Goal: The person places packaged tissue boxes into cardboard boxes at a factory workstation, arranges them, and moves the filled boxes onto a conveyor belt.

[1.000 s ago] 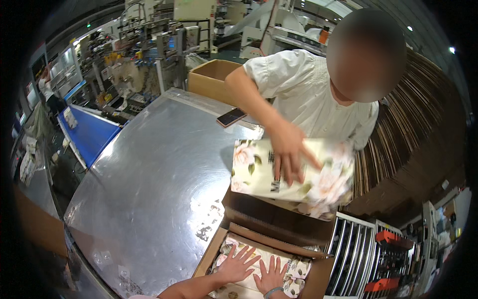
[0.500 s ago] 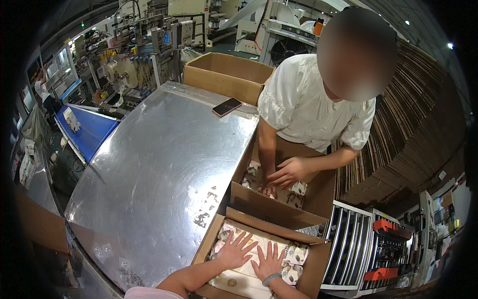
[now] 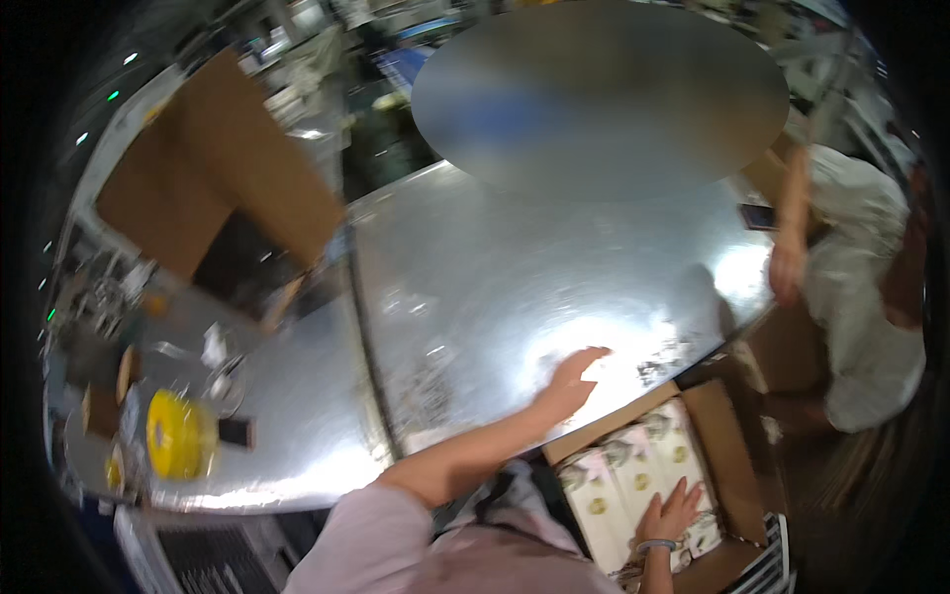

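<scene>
My right hand (image 3: 673,515), a band at its wrist, lies with fingers spread on white packages (image 3: 633,470) with round gold marks. They sit in rows inside an open cardboard box (image 3: 734,460) at the lower right. My left hand (image 3: 572,388) is off the packages, over the shiny metal table (image 3: 465,287) next to the box. Its fingers are apart, a little blurred, and nothing shows in them.
A person in white (image 3: 856,287) stands at the right, an arm hanging over the table edge near a phone (image 3: 758,217). At the left are a large cardboard box (image 3: 208,158) and a yellow tape roll (image 3: 173,434). Rollers (image 3: 775,554) show beside my box.
The view has swung left. My left hand has come up off the packages and out over the table; my right hand still rests on them. The other person's hands have left the second box.
</scene>
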A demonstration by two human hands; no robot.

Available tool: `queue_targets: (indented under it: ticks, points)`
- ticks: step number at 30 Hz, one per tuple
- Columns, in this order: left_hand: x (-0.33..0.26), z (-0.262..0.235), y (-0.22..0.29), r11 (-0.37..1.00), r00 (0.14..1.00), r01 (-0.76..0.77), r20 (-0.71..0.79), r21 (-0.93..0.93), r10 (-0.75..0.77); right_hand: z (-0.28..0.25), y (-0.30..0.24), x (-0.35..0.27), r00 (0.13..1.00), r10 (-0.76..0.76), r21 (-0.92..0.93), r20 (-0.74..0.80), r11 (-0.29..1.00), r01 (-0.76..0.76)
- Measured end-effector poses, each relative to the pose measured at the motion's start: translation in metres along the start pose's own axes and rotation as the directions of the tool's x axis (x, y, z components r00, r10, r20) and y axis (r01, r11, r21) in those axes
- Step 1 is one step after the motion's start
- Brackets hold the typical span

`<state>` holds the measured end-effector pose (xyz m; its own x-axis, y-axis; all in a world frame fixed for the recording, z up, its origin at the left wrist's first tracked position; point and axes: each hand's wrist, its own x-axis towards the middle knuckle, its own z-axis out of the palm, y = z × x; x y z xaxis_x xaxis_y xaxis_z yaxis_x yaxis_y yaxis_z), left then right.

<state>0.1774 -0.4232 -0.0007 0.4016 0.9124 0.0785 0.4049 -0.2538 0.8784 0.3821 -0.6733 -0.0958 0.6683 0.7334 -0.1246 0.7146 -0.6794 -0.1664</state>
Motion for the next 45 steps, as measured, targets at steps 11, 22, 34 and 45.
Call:
queue_targets:
  ticks: [11,22,34,45]
  points:
    - [-0.151,-0.297,-0.336,0.543,0.907,0.259,-0.394,0.799,0.147,-0.051,-0.075,0.021,0.981,-0.131,0.669,-0.145,0.717,0.195]
    - [-0.146,-0.265,-0.270,0.435,0.739,0.609,-0.674,0.663,-0.007,-0.014,-0.083,0.005,0.991,-0.132,0.749,-0.035,0.653,0.114]
    - [-0.130,-0.321,-0.229,0.967,0.512,0.239,-0.834,-0.090,-0.204,-0.035,-0.086,-0.013,0.973,-0.203,0.838,0.107,0.545,0.021]
    - [-0.052,-0.011,0.011,0.628,0.598,0.600,0.799,-0.496,0.060,-0.115,-0.151,-0.023,0.866,-0.476,0.770,-0.154,0.491,0.407]
